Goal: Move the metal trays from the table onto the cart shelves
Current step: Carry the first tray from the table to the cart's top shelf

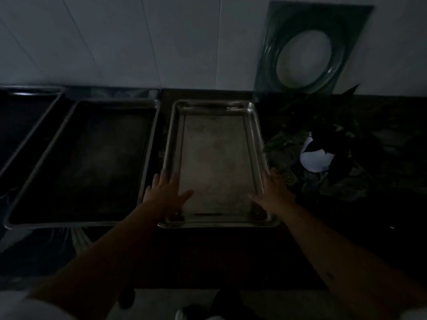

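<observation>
1. The scene is very dim. Three metal trays lie side by side on a dark worktop (231,250) against a pale wall; no cart is in view.
2. The nearest tray (215,162) sits straight ahead of the person, its long axis running away from the body toward the wall, its short near edge by the worktop's front.
3. The left hand (165,192) lies over the tray's left rim near the front corner, fingers spread along the rim, thumb pointing inward over the tray floor.
4. The right hand (272,192) mirrors it on the right rim, fingers spread, thumb inward.
5. Each grip is released: the hands rest flat or hover on the rims and nothing is clenched. In this light I cannot tell whether the fingers curl under the lip.
6. Both hands are equally near, one on each long side, so the lift probably calls for fingers hooked under both rims together, keeping the tray level.
7. A middle tray (92,162) lies just beside the left hand, and a far-left tray (20,121) is partly out of frame.
8. A potted plant (323,144) stands near the tray's right side, and its leaves could brush the right arm.
</observation>
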The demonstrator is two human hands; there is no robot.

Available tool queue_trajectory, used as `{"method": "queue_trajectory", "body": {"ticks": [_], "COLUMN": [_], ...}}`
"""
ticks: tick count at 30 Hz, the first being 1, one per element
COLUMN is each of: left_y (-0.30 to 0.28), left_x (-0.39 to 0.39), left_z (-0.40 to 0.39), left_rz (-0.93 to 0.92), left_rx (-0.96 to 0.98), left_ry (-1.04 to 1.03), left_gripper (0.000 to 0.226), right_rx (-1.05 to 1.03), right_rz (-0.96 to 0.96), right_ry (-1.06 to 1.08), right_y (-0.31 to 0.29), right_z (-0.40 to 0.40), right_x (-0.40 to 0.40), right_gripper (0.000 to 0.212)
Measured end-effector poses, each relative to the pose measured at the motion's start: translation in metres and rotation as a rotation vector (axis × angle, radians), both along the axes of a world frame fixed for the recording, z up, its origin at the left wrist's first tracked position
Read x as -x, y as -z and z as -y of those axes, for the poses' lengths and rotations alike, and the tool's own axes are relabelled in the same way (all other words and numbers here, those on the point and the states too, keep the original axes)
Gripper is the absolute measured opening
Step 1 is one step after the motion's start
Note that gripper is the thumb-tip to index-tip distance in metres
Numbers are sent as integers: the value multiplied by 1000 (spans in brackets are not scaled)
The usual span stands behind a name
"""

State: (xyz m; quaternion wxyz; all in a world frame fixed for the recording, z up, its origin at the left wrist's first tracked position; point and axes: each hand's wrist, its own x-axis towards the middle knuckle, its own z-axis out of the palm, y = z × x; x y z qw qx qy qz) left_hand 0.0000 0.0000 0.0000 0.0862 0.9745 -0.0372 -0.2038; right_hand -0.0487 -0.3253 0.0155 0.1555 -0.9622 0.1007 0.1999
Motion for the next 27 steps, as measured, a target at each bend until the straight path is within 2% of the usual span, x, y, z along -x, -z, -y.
{"method": "queue_trajectory", "body": {"ticks": [2,4,6,7,10,13,15,19,21,23,25,27], "left_y": [13,26,34,35,28,16,9,9,14,24,35,42], "left_x": [-3,0,7,9,20,41,58,71,61,38,6,-31], "left_z": [-1,-4,-2,-1,-2,-12,-23,-43,-48,-46,-39,-28], "left_rz": [-135,-223,-202,-181,-146,-106,-157,-326,-371,-317,-262,-206], "left_rx": [14,100,185,191,185,173,235,302,263,254,314,407], "left_ry": [-45,-150,-242,-242,-207,-170,-207,-312,-292,-305,-366,-465], "left_gripper": [103,101,97,94,85,60,52,55,51,48,48,48], "right_rx": [-74,-106,-38,-7,-24,-103,-135,-163,-185,-210,-275,-374], "right_rz": [-1,16,63,91,162,192,115,1,-36,-55,-41,-19], "right_ry": [134,247,273,254,230,255,274,317,325,341,393,511], "right_y": [10,23,33,37,42,48,52,64,67,68,68,66], "right_z": [0,2,7,12,25,35,43,57,62,67,71,69], "right_x": [-6,-9,-11,-11,-6,12,29,65,68,53,23,-12], "right_gripper": [95,73,47,42,34,33,39,40,41,44,46,35]}}
